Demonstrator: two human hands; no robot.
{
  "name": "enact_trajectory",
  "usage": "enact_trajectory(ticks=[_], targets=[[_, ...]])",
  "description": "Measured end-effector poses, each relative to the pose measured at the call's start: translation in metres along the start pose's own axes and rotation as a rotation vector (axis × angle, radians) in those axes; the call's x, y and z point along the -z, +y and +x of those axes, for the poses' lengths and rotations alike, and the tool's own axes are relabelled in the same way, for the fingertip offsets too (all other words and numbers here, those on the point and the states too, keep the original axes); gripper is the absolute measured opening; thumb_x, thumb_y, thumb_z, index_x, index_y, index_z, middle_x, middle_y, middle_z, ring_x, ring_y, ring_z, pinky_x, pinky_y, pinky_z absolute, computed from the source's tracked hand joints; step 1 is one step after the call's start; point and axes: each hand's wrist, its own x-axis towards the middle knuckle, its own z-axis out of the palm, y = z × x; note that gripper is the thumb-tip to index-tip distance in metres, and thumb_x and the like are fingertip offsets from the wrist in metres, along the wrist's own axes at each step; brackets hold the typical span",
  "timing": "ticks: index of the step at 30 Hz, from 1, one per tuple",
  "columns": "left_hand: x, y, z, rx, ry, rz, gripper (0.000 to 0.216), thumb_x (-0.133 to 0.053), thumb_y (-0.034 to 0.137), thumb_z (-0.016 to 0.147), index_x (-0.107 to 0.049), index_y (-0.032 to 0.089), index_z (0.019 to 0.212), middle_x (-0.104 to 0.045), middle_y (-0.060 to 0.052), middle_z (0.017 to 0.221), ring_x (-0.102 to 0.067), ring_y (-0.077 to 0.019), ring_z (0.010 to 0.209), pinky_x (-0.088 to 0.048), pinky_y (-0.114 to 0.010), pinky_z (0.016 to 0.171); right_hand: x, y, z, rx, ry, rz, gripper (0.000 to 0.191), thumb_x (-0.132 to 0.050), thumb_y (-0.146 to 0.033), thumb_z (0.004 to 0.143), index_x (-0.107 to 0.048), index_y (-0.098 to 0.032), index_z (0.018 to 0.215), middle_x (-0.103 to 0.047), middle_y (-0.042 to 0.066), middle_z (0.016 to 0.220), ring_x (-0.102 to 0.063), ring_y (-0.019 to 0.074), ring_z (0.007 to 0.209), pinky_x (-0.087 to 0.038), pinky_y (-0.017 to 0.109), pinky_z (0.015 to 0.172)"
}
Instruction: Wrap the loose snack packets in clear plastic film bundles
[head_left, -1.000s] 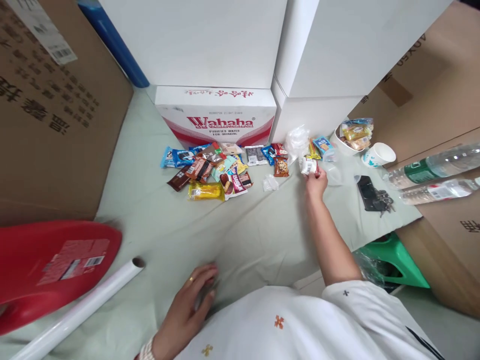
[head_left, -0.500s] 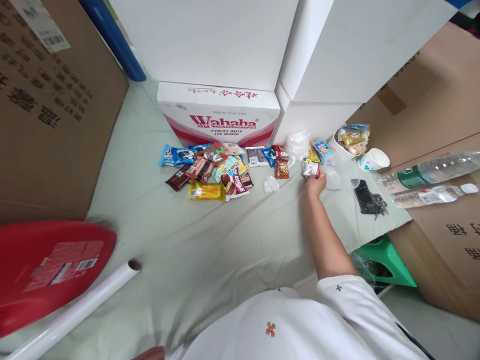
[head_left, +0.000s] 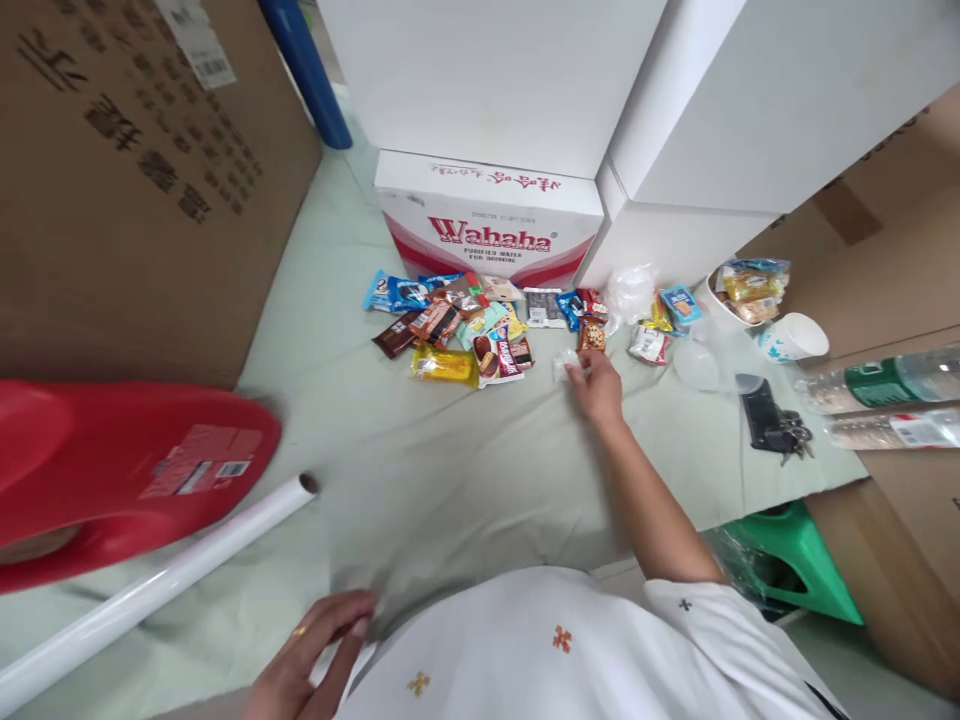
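Note:
My right hand [head_left: 598, 390] is at a small crumpled clear plastic wrapper [head_left: 563, 362], its fingertips pinched on the near edge. Just beyond those fingers lies a brown cookie packet [head_left: 592, 334]. To the right of the hand rests a white and red snack packet [head_left: 649, 343]. Left of it spreads a pile of wrapped snacks, with a yellow packet [head_left: 444, 366] and a purple and white pie packet [head_left: 496, 358] at its front. My left hand [head_left: 311, 650] hangs low by my shirt, fingers loosely bent and apart from the thumb, with nothing in it.
Behind the snacks stands a Wahaha water carton [head_left: 491, 235]. At right are a white bowl of snacks [head_left: 720, 308], a paper cup [head_left: 795, 338], keys [head_left: 791, 435] and plastic bottles [head_left: 885, 385]. A white tube [head_left: 172, 580] and red plastic object [head_left: 135, 470] lie left.
My right hand has let go of the white and red packet, leaving it on the cloth, and moved left to the clear wrapper. My left hand has come further into view.

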Motion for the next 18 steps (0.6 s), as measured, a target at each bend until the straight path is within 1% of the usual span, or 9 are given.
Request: enact_trajectory(ticks=[1,2,4,7,8,10,13,15,18], targets=[[0.0,0.012,0.009,-0.002,-0.048,-0.025,0.023,-0.062,0.047,0.093,-0.073,0.031,0.103,-0.075,-0.003,0.104,-0.074,-0.0204,0.092,-0.061,-0.027,0.082,-0.002,-0.005,0.002,-0.015,-0.026,0.025,0.038,-0.064,-0.054,0.083,-0.069,-0.019,0.098,-0.067,0.005,0.089,-0.054,0.0187,0.074,-0.046,0.034,0.08],[0.0,0.024,0.019,-0.018,-0.006,-0.072,0.025,-0.061,0.049,0.093,-0.074,0.028,0.096,-0.075,-0.004,0.097,-0.074,-0.0197,0.088,-0.06,-0.026,0.079,-0.002,-0.009,0.002,-0.025,-0.04,0.059,0.037,-0.063,-0.055,0.083,-0.068,-0.019,0.092,-0.065,0.004,0.082,-0.054,0.0183,0.072,-0.045,0.033,0.077],[-0.002,0.047,0.036,0.043,-0.111,-0.168,0.03,-0.058,0.05,0.095,-0.073,0.024,0.093,-0.074,-0.005,0.094,-0.072,-0.0186,0.086,-0.059,-0.026,0.078,0.003,-0.017,-0.007,-0.056,-0.08,0.197,0.037,-0.064,-0.056,0.084,-0.067,-0.02,0.092,-0.06,0.0,0.073,-0.049,0.0154,0.064,-0.043,0.029,0.066],[-0.016,0.076,0.062,0.207,-0.18,-0.425,0.041,-0.053,0.056,0.097,-0.072,0.02,0.09,-0.07,-0.005,0.084,-0.067,-0.0171,0.079,-0.057,-0.028,0.075,0.014,-0.027,-0.045,-0.197,-0.253,0.506,0.037,-0.073,-0.055,0.08,-0.068,-0.021,0.097,-0.05,-0.006,0.064,-0.035,0.0107,0.052,-0.03,0.025,0.05],[-0.024,0.084,0.072,0.257,-0.16,-0.542,0.045,-0.053,0.059,0.096,-0.07,0.019,0.088,-0.068,-0.005,0.083,-0.065,-0.0164,0.076,-0.057,-0.028,0.071,0.017,-0.031,-0.061,-0.236,-0.315,0.561,0.036,-0.076,-0.053,0.08,-0.069,-0.022,0.097,-0.05,-0.006,0.064,-0.033,0.01,0.051,-0.028,0.024,0.048],[-0.045,0.098,0.093,0.338,-0.158,-0.76,0.05,-0.055,0.067,0.091,-0.066,0.018,0.091,-0.066,-0.006,0.09,-0.065,-0.0168,0.078,-0.054,-0.026,0.062,0.02,-0.037,-0.094,-0.248,-0.377,0.549,0.032,-0.077,-0.05,0.082,-0.071,-0.023,0.096,-0.056,-0.004,0.068,-0.036,0.0102,0.052,-0.029,0.025,0.048],[-0.079,0.111,0.123,0.342,-0.293,-0.894,0.053,-0.066,0.069,0.082,-0.064,0.017,0.094,-0.065,-0.005,0.091,-0.064,-0.0162,0.077,-0.049,-0.024,0.057,0.02,-0.043,-0.131,-0.163,-0.409,0.416,0.027,-0.075,-0.048,0.085,-0.073,-0.023,0.096,-0.065,0.0,0.076,-0.046,0.0136,0.059,-0.037,0.027,0.055],[-0.096,0.113,0.138,0.306,-0.337,-0.901,0.053,-0.078,0.065,0.072,-0.063,0.016,0.089,-0.063,-0.002,0.082,-0.059,-0.014,0.071,-0.047,-0.024,0.058,0.02,-0.043,-0.141,-0.136,-0.473,0.39,0.027,-0.074,-0.048,0.086,-0.074,-0.023,0.096,-0.068,0.002,0.078,-0.05,0.0154,0.062,-0.04,0.029,0.058],[-0.101,0.103,0.148,0.25,-0.365,-0.877,0.048,-0.084,0.057,0.069,-0.064,0.015,0.079,-0.06,0.002,0.071,-0.053,-0.0106,0.064,-0.043,-0.024,0.062,0.026,-0.037,-0.134,-0.236,-0.501,0.478,0.029,-0.077,-0.05,0.083,-0.073,-0.023,0.096,-0.065,0.001,0.076,-0.047,0.0136,0.059,-0.038,0.028,0.054]])
